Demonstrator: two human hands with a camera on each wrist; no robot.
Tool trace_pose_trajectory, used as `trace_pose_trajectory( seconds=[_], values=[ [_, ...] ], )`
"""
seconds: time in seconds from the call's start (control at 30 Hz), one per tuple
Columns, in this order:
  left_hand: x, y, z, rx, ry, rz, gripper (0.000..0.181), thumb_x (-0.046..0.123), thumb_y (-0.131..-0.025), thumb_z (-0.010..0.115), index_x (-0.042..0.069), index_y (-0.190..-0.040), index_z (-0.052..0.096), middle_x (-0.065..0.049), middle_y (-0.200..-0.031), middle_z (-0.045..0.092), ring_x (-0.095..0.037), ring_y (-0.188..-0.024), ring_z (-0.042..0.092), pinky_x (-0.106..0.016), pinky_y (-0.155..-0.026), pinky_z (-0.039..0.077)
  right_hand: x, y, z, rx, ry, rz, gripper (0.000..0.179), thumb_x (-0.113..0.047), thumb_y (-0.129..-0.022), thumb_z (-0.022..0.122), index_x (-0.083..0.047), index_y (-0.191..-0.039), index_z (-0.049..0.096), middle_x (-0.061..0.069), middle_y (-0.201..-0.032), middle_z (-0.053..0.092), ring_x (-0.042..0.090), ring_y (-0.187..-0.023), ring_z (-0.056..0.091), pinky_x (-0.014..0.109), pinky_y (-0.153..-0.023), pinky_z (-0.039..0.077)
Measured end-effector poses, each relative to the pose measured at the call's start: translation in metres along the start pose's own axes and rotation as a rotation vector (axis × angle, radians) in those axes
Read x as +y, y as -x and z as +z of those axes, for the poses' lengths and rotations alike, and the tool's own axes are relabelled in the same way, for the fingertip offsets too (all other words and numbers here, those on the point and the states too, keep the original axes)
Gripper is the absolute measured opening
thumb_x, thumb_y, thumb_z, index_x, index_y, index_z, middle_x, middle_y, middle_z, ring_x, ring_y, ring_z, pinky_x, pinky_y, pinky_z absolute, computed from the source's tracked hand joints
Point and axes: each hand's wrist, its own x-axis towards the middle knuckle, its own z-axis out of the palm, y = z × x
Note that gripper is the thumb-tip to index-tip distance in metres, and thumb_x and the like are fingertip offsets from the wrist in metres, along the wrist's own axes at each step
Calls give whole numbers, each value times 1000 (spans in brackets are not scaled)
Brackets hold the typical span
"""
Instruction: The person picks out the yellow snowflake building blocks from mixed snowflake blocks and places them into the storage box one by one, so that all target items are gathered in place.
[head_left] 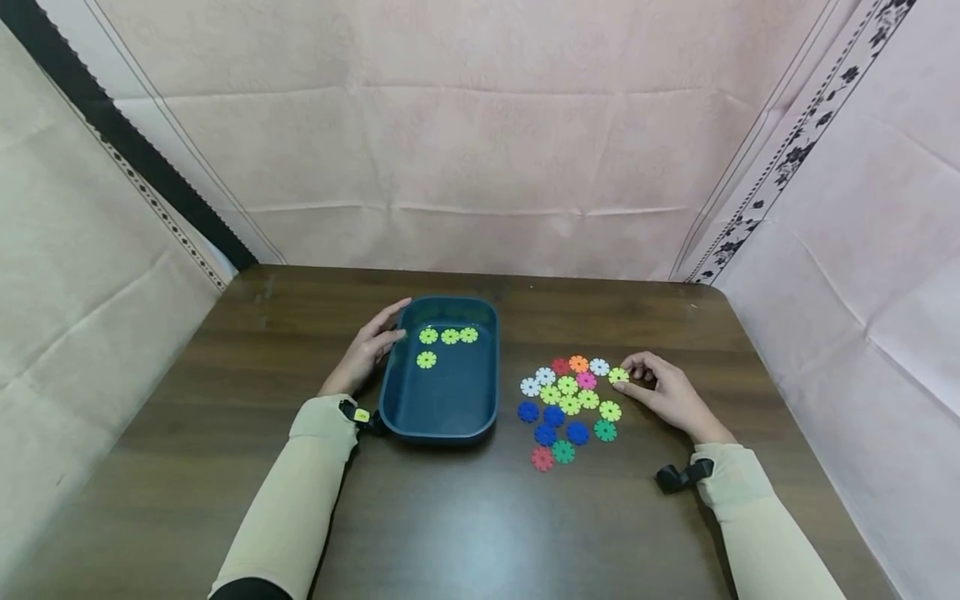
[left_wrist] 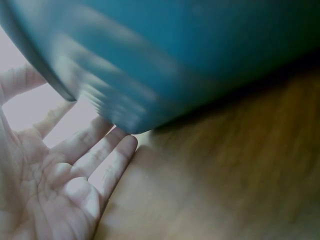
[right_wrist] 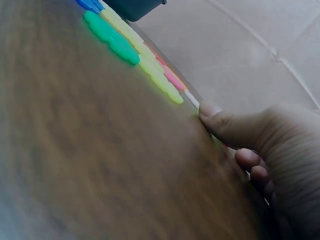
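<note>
My left hand (head_left: 369,348) rests against the upper left side of a dark blue tray (head_left: 442,435). In the left wrist view its fingers (left_wrist: 112,162) lie fairly straight against the tray's outer wall (left_wrist: 165,75). Four-sided with rounded corners, the tray holds several yellow-green flower-shaped discs (head_left: 450,336). At the right, my right hand (head_left: 663,390) pinches a yellow-green flower-shaped disc (head_left: 618,375) by its edge, at the upper right of a loose group of discs. In the right wrist view the thumb (right_wrist: 220,122) hides most of that disc.
Between tray and right hand lie other yellow-green discs (head_left: 569,404), several blue discs (head_left: 553,416), white discs (head_left: 530,387), green discs (head_left: 604,430), a pink disc (head_left: 586,380), an orange disc (head_left: 578,363) and red discs (head_left: 542,458). Pale cloth (head_left: 480,167) hangs behind the wooden table (head_left: 450,533).
</note>
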Motion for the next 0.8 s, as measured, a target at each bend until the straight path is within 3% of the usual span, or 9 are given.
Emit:
trace_pose_trajectory(
  seconds=[0.07,0.1,0.17,0.3,0.43,0.57,0.7,0.8],
  values=[
    [4,1,0,-12,8,-10,54,19,-106,51,27,-157,37,-1,-158,36,-25,-104,54,-30,-84,44,-1,0,-1,2,-8,18,23,-28,-91,78,-20,-107,64,-1,-90,59,15,-80,52,26,-69,42],
    [8,2,0,-19,5,-8,54,17,-106,50,25,-158,36,-5,-157,37,-28,-97,54,-31,-82,43,-1,0,-2,8,-14,20,22,-28,-91,77,-19,-107,64,-1,-90,59,15,-79,53,26,-69,43],
    [16,5,1,-32,16,-13,55,15,-106,50,22,-158,35,-6,-158,35,-30,-119,53,-33,-92,45,-2,-1,-3,23,-21,14,21,-25,-92,76,-18,-107,64,-2,-89,60,14,-78,54,25,-69,43],
    [29,7,2,-41,11,-11,56,14,-106,50,19,-159,33,-5,-159,34,-34,-123,51,-38,-94,44,-3,-3,-4,64,-41,-8,17,-19,-93,75,-15,-107,66,-3,-87,64,12,-77,56,22,-68,45],
    [33,6,3,-45,20,-1,56,15,-106,51,18,-159,33,-3,-160,33,-30,-129,49,-37,-97,43,-4,-3,-6,108,-71,1,14,-17,-94,74,-15,-106,67,-2,-87,68,12,-75,57,22,-65,45],
    [30,5,4,-49,6,4,56,14,-106,51,17,-159,33,-5,-159,35,-29,-105,55,-32,-86,44,-3,0,-5,125,-77,21,12,-18,-94,74,-18,-104,68,-4,-86,69,13,-73,57,23,-63,44],
    [19,4,2,-44,4,-11,56,13,-106,50,19,-158,34,-4,-160,34,-24,-104,54,-32,-85,44,-2,3,-2,116,-69,19,11,-18,-94,73,-19,-104,69,-7,-85,69,12,-72,58,23,-63,45],
    [8,0,-1,-32,14,-7,55,14,-106,50,23,-158,35,-1,-161,32,-23,-118,53,-34,-94,44,-3,3,-1,127,-68,8,10,-17,-94,73,-18,-103,69,-7,-85,69,12,-72,58,22,-63,45]
  ],
)
